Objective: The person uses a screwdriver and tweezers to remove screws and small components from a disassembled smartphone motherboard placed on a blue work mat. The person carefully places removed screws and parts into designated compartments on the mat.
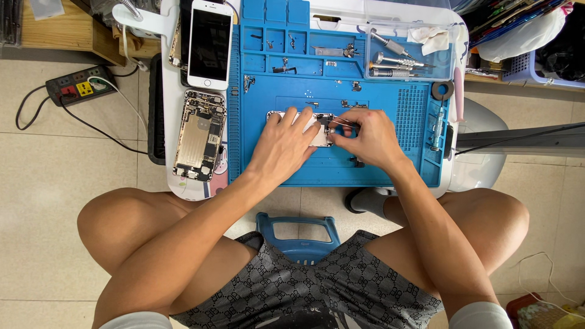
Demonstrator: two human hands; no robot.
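1. A small white phone part with exposed metal components [318,129] is seen lying at the middle of a blue silicone repair mat [378,167] on the bench.
2. It is pressed flat by the left hand [281,146], fingers spread.
3. Its right end is pinched by the right hand [365,137].
4. An opened gold phone shell [198,135] is seen near the bench's left edge.

Bare forearms, bare knees and thighs, dark grey shorts with a repeating pale geometric pattern, short pale grey sleeves, a grey sock on one foot
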